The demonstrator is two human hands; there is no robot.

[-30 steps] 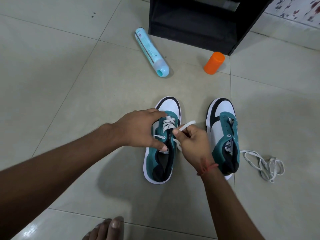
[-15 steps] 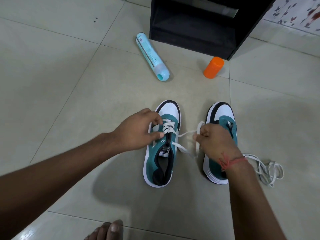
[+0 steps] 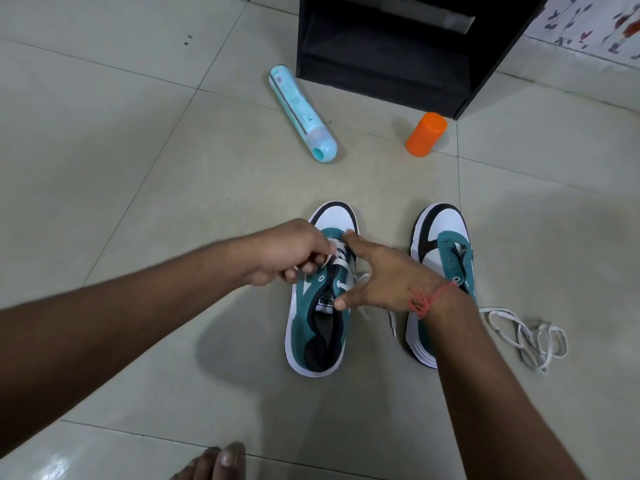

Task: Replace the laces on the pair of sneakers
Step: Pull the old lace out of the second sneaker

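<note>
Left hand [image 3: 287,252] grip pinches the white lace [image 3: 341,265] on the left sneaker [image 3: 320,306]; right hand [image 3: 377,275] rests spread across it, fingers straight, holding nothing.

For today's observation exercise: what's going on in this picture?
A person is lacing the left sneaker on the floor. The left hand pinches the white lace at the eyelets; the right hand rests spread open on it. The right sneaker has no lace; a loose lace lies beside it.
</note>
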